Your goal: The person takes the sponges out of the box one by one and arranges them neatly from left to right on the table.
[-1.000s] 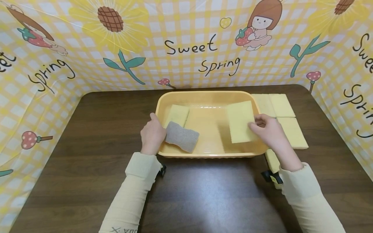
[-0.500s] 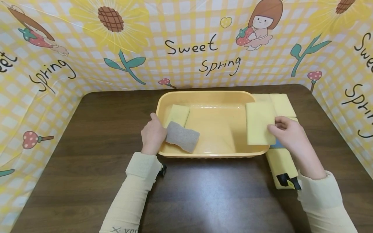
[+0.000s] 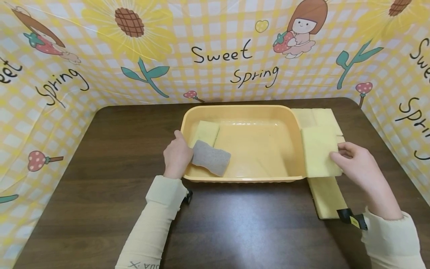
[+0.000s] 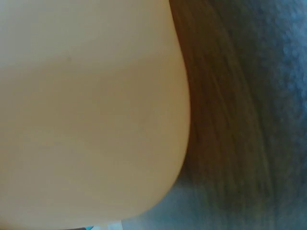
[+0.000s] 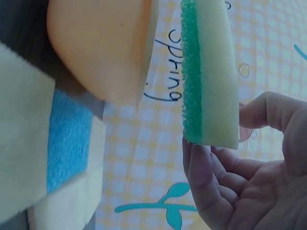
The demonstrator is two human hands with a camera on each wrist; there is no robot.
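So the sponge [image 3: 319,151] is up in the air just past the basin's right side, pale yellow face up, and the right wrist view shows a green scrubby layer on its other side. The right hand [image 3: 357,160] has it pinched by the right edge, thumb on the yellow face, fingers tucked against the green. In the head view it overlaps the end of the basin [image 3: 243,179] and some sponges behind it, though the right wrist view shows a gap between it and the basin.

The left hand [image 3: 177,155] is at the basin's left rim, knuckles up. Its fingertips are mostly hidden, so can't tell if it's really gripping; the left wrist view pretty much just shows basin wall and table.

Inside the basin, over on the left, there's a wavy gray pad [image 3: 211,158] overlapping the near end of a yellow piece [image 3: 207,131]. Right of the basin, more sponges lie on the table [image 3: 100,186]: back ones [image 3: 326,120] side by side, plus a front one [image 3: 327,198] closer to the person. A blue layer [image 5: 69,141] shows among them from the right wrist. Behind it all hangs a yellow checked cloth [image 3: 215,22] with "Sweet Spring" lettering.
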